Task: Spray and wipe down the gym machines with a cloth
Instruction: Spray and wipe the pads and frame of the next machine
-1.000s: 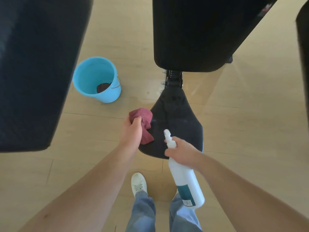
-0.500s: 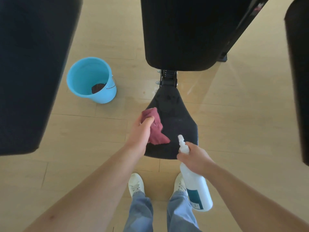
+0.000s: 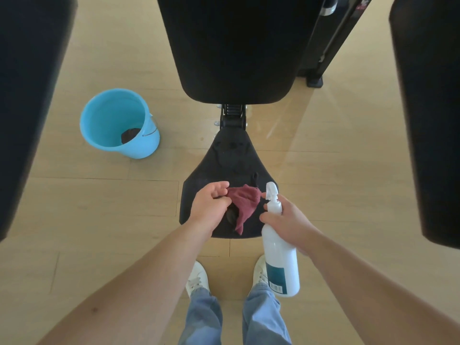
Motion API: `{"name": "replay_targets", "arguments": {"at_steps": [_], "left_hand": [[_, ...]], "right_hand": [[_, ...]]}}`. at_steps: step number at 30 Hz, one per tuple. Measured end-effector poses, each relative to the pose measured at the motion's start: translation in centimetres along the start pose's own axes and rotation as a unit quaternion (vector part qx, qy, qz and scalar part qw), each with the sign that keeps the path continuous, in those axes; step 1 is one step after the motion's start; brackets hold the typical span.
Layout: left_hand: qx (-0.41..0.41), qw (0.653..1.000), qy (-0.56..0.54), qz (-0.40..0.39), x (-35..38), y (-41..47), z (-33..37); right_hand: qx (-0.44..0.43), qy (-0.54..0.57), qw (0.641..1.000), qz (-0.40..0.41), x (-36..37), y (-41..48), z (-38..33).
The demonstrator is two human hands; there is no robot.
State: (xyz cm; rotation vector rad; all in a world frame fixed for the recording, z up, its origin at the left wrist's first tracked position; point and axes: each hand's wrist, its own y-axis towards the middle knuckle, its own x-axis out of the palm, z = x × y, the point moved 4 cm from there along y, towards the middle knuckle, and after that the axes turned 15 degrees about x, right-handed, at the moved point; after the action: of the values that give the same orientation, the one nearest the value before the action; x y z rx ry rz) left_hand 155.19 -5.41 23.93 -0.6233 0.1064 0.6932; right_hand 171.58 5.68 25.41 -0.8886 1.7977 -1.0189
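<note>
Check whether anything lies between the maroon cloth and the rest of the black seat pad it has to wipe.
Nothing visible does. The left hand pinches the cloth at the seat pad's near end; the pad beyond is bare of objects. The spray bottle in the right hand is off to the cloth's right.

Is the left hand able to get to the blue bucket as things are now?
Probably yes, with a bend: the bucket stands on open floor left of the seat, and nothing lies between it and the left hand. That hand pinches the cloth, though, so it is not free to grip.
</note>
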Motion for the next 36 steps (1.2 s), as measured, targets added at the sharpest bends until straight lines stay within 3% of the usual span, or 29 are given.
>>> {"name": "replay_targets", "arguments": {"at_steps": [3,6,8,10,12,19,31,36], "left_hand": [[0.120,0.983,0.138,-0.010,0.2,0.0,0.7],[0.268,0.931,0.245,-0.044,1.4,-0.3,1.0],[0.311,0.863,0.381,-0.115,3.0,0.1,-0.1],[0.295,0.774,0.527,-0.192,4.7,0.8,-1.9],[0.283,0.738,0.569,-0.228,5.9,1.1,-3.4],[0.325,0.734,0.564,-0.195,10.4,2.6,-4.5],[0.245,0.796,0.546,-0.087,10.9,14.7,-0.2],[0.266,0.801,0.526,-0.101,10.9,11.6,-0.6]], "right_hand": [[-0.008,-0.006,1.000,0.003,-0.2,0.4,-0.1],[-0.014,-0.021,1.000,0.010,-0.5,0.8,0.0],[-0.014,-0.027,0.999,0.018,-0.8,1.2,0.3],[-0.014,-0.018,0.999,0.025,-1.1,1.7,0.8],[-0.013,-0.005,0.999,0.038,-1.5,2.3,1.2],[-0.053,-0.014,0.996,0.066,-3.6,5.2,1.5],[-0.071,-0.031,0.995,0.062,-5.5,9.0,-1.0],[-0.093,-0.046,0.992,0.068,-5.6,9.2,-2.7]]}}
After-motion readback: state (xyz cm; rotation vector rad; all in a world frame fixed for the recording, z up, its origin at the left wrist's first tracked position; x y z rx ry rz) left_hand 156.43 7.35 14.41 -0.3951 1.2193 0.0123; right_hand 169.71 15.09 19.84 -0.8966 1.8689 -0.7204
